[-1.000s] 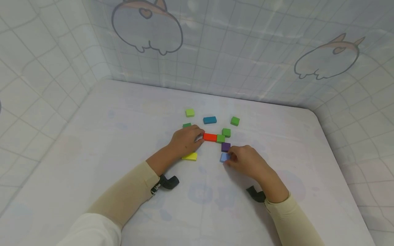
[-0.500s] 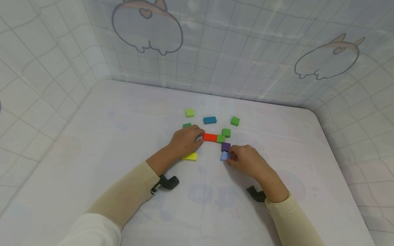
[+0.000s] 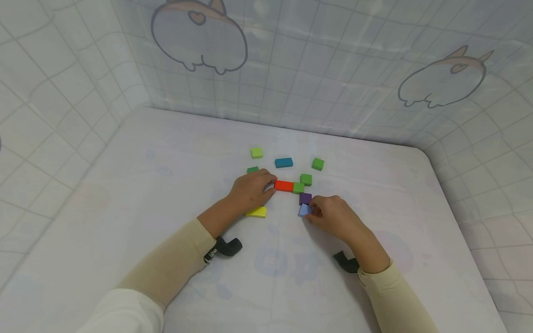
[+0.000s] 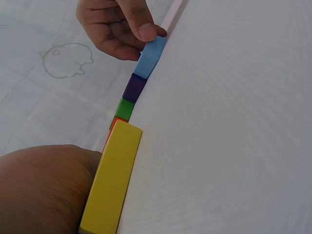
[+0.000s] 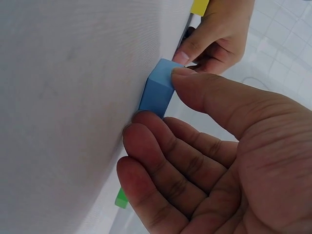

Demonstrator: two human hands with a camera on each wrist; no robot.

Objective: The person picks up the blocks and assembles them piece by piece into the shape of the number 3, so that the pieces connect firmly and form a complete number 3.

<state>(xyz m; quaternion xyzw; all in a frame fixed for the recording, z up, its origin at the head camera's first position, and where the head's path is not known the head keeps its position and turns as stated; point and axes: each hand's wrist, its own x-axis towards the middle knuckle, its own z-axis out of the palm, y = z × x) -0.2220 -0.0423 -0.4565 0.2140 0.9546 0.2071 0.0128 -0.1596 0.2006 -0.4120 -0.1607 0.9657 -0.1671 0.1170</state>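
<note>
My left hand (image 3: pixel 251 190) pinches the left end of a red block (image 3: pixel 284 186), thumb on the near side and fingertip on the far side. A small green block (image 3: pixel 298 188) sits against the red block's right end. Nearer to me lies a purple block (image 3: pixel 306 198), followed by a light blue block (image 3: pixel 303 210). My right hand (image 3: pixel 334 217) holds that light blue block (image 5: pixel 158 87) between thumb and fingers, flat on the table and close to the purple one. In the left wrist view these blocks appear in one line behind a yellow block (image 4: pixel 112 180).
Beyond the hands lie a lime block (image 3: pixel 257 153), a dark blue block (image 3: pixel 284 163) and two green blocks, one far right (image 3: pixel 318 164), one behind the row (image 3: pixel 306 179). Another green block (image 3: pixel 252 169) is partly hidden by the left hand. The yellow block (image 3: pixel 257 212) lies beneath the left wrist.
The light blue block has slid slightly away from me toward the purple block, pushed along by my right hand. The left hand and the other blocks have stayed in place.
</note>
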